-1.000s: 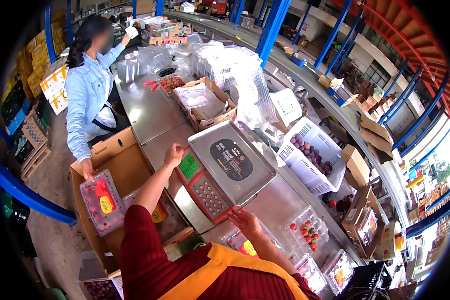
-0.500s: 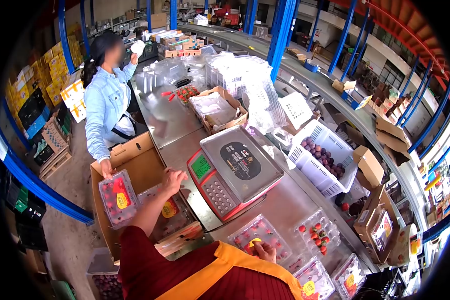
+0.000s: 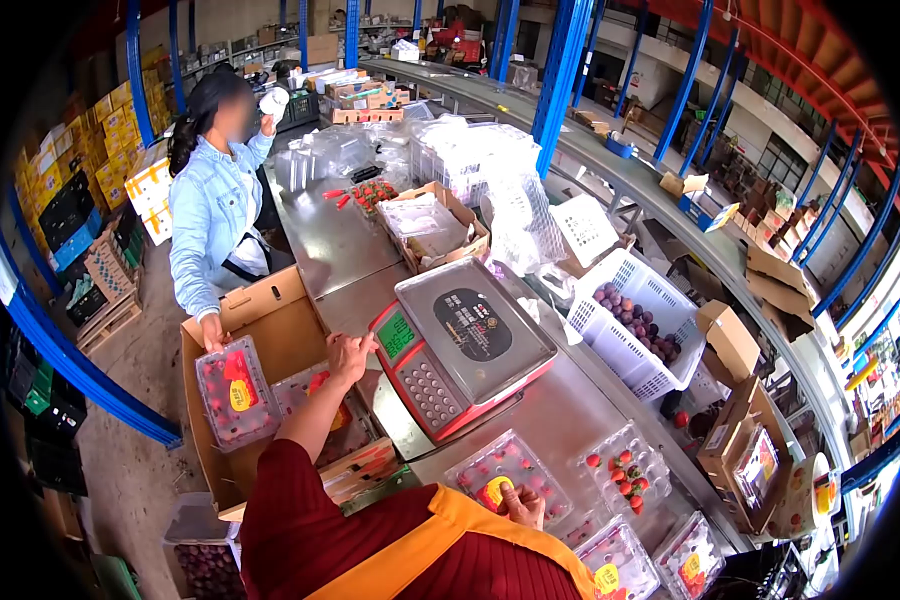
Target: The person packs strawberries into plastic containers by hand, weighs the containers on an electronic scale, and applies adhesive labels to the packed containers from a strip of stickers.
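My left hand (image 3: 349, 357) hovers above a strawberry box in the carton, its fingers partly extended towards the green display of the red weighing scale (image 3: 435, 392). It holds nothing I can see. My right hand (image 3: 522, 506) rests, fingers curled, on a clear plastic strawberry box (image 3: 540, 468) at the table's front edge. Its thumb lies against the yellow and red sticker (image 3: 494, 491) on the lid. What its curled fingers grip is partly hidden. The scale's metal pan (image 3: 515, 350) carries nothing. Beside this box stands an open tray of strawberries (image 3: 626, 476).
At the left, a co-worker's hand (image 3: 213, 334) holds a labelled strawberry box (image 3: 238, 394) over the cardboard carton (image 3: 270, 293). Further labelled boxes (image 3: 615, 565) lie at lower right. A white crate (image 3: 590, 318) of plums stands behind the scale. A blue post (image 3: 562, 85) rises beyond.
My left hand has moved slightly closer to the scale's display, fingers reaching out more. More of the sticker now shows beside my right thumb. The view has shifted a little.
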A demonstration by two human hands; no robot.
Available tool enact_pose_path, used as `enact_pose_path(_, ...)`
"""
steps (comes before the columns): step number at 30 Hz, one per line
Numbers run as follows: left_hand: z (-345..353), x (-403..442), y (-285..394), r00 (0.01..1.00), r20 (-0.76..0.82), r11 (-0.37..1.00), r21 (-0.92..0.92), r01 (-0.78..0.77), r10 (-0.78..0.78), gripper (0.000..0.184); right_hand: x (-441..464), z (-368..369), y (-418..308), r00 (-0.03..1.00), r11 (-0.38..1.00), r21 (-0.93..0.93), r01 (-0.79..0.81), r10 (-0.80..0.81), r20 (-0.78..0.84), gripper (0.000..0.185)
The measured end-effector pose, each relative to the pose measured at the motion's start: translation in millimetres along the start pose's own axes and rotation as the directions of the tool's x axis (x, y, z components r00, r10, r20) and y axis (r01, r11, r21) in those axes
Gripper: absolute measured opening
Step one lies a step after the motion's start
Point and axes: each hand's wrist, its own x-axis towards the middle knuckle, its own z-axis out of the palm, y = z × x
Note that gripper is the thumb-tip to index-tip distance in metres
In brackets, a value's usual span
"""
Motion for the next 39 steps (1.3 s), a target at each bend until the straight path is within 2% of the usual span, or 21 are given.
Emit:
enact_pose_path(1, -4, 0, 2, 0.997, 0.066, 0.999, 0.025, 0.032, -0.034, 0.03, 2, -2, 4, 0.999, 0.996, 0.083, -0.037, 0.039, -0.015, 0.03)
enact_pose_path(2, 0, -1, 1, 0.999, -0.035, 0.992, 0.123, 0.03, -0.026, 0.023, 6, -4, 4, 0.997, 0.984, 0.166, -0.071, 0.076, -0.025, 0.033)
enact_pose_path(3, 7, -7, -3, 0.991, -0.132, 0.974, 0.222, 0.036, -0.007, 0.026, 7, -4, 4, 0.997, 0.978, 0.195, -0.069, 0.073, -0.009, 0.033)
enact_pose_path(4, 12, -9, -5, 0.974, -0.225, 0.946, 0.319, 0.052, 0.022, 0.036, 7, -4, 5, 0.998, 0.972, 0.224, -0.069, 0.069, 0.007, 0.034)
enact_pose_path(7, 28, -12, -10, 0.901, -0.326, 0.896, 0.241, 0.372, -0.286, 0.073, -3, -14, -1, 0.999, 0.979, 0.205, -0.019, 0.01, 0.044, 0.026)
enact_pose_path(8, 40, -16, -23, 0.896, -0.323, 0.91, 0.181, 0.373, -0.303, 0.083, -11, -20, -4, 0.998, 0.986, 0.166, 0.019, -0.028, 0.053, 0.026)
enact_pose_path(9, 56, -23, -38, 0.91, -0.23, 0.929, 0.058, 0.366, -0.344, 0.082, -19, -29, -7, 0.995, 0.991, 0.122, 0.059, -0.068, 0.07, 0.025)
enact_pose_path(11, 72, -30, -55, 0.927, -0.062, 0.917, -0.19, 0.352, -0.369, 0.081, -28, -48, -4, 0.989, 0.989, 0.151, 0.008, -0.03, 0.148, 0.02)
enact_pose_path(12, 54, -43, -21, 0.905, -0.02, 0.903, 0.055, 0.426, -0.426, 0.078, -33, -56, 0, 0.983, 0.988, 0.153, -0.032, 0.003, 0.184, 0.02)
enact_pose_path(15, 53, -48, -17, 0.92, -0.126, 0.919, 0.093, 0.384, -0.372, 0.067, -48, -73, 14, 0.957, 0.985, 0.152, -0.085, 0.038, 0.287, 0.019)
enact_pose_path(16, 51, -46, -10, 0.868, -0.083, 0.862, -0.197, 0.467, -0.489, 0.057, -53, -75, 19, 0.953, 0.984, 0.159, -0.083, 0.031, 0.303, 0.019)
enact_pose_path(17, 49, -44, -3, 0.801, -0.039, 0.72, -0.465, 0.515, -0.598, 0.049, -56, -75, 22, 0.948, 0.983, 0.166, -0.08, 0.023, 0.318, 0.02)
enact_pose_path(18, 41, -44, 8, 0.769, 0.016, 0.645, -0.532, 0.548, -0.639, 0.047, -61, -72, 23, 0.951, 0.973, 0.193, -0.128, 0.065, 0.303, 0.018)
enact_pose_path(20, 76, -28, -40, 0.792, -0.048, 0.739, -0.398, 0.544, -0.609, 0.037, -61, -70, 27, 0.942, 0.965, 0.203, -0.164, 0.092, 0.323, 0.019)
enact_pose_path(22, 60, -36, -17, 0.849, -0.034, 0.85, -0.008, 0.527, -0.526, 0.034, -64, -68, 17, 0.935, 0.959, 0.234, -0.161, 0.073, 0.346, 0.02)
enact_pose_path(23, 53, -44, -7, 0.871, -0.01, 0.854, 0.19, 0.484, -0.492, 0.033, -69, -70, 14, 0.939, 0.961, 0.235, -0.148, 0.063, 0.337, 0.019)
enact_pose_path(25, 53, -45, -9, 0.86, 0.011, 0.845, 0.194, 0.498, -0.509, 0.035, -70, -80, 7, 0.949, 0.971, 0.215, -0.105, 0.033, 0.314, 0.019)
enact_pose_path(29, 52, -42, 1, 0.876, 0.024, 0.867, 0.159, 0.472, -0.481, 0.037, -63, -102, 17, 0.955, 0.954, 0.25, -0.163, 0.089, 0.283, 0.019)
enact_pose_path(30, 40, -47, 22, 0.868, -0.005, 0.855, 0.17, 0.49, -0.496, 0.037, -62, -101, 13, 0.955, 0.952, 0.236, -0.195, 0.129, 0.267, 0.02)
enact_pose_path(34, 34, -49, 31, 0.872, -0.009, 0.85, 0.219, 0.479, -0.489, 0.036, -52, -87, 14, 0.933, 0.957, 0.237, -0.165, 0.074, 0.352, 0.021)
enact_pose_path(39, 42, -39, 26, 0.881, -0.01, 0.856, 0.234, 0.462, -0.473, 0.038, -47, -75, 0, 0.922, 0.939, 0.243, -0.244, 0.146, 0.36, 0.019)
